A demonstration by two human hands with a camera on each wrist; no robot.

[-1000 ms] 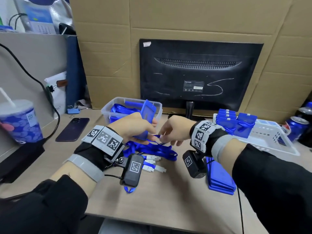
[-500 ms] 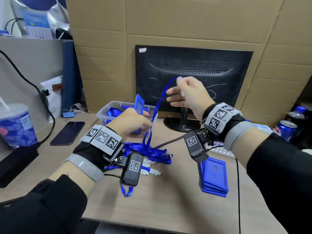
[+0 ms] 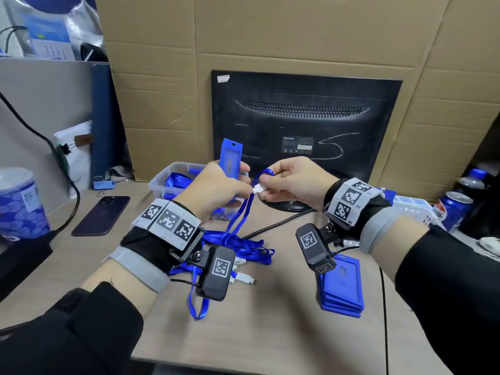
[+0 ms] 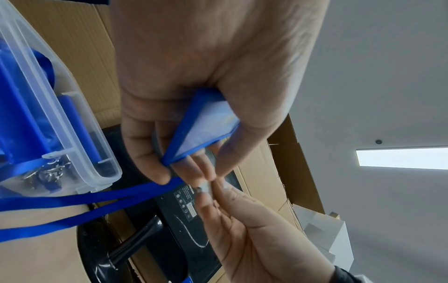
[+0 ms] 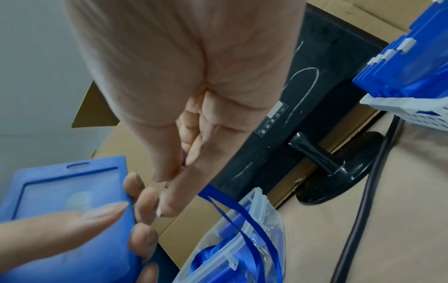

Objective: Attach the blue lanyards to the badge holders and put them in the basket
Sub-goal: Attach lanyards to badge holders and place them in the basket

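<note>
Pairing strap with sleeve: in the head view, a person's left hand (image 3: 216, 192) grips an upright blue badge holder (image 3: 230, 158), its slotted top standing clear above the fingers, while the right hand (image 3: 295, 182) pinches the white clip (image 3: 259, 188) of a blue lanyard (image 3: 238, 220) just beside it. The strap hangs from the clip to a loose pile of lanyards (image 3: 238, 247) on the desk (image 3: 270, 334). A stack of bare holders (image 3: 342, 290) lies near the right wrist, a clear bin (image 3: 162, 182) of supplies sits behind the left hand, and the white basket (image 3: 411, 209), already holding finished pieces, stands well off to the right.

From the left wrist, the left hand (image 4: 206, 86) curls around the holder's lower end (image 4: 201, 130); its fingertips (image 4: 203, 170) meet those of the right hand (image 4: 242, 220) at the small clip (image 4: 204, 188), the strap (image 4: 84, 201) trailing away.

From the right wrist, the right hand (image 5: 194, 95) is closed in a pinch with the strap (image 5: 218, 199) emerging below; the clip itself is hidden. The holder (image 5: 60, 210) faces the camera, slot (image 5: 77, 165) visible and empty.

The attaching step appears under way but not made. The next move likely calls for raising the clip to that slot and fastening it there, then carrying the pair to the basket.
</note>
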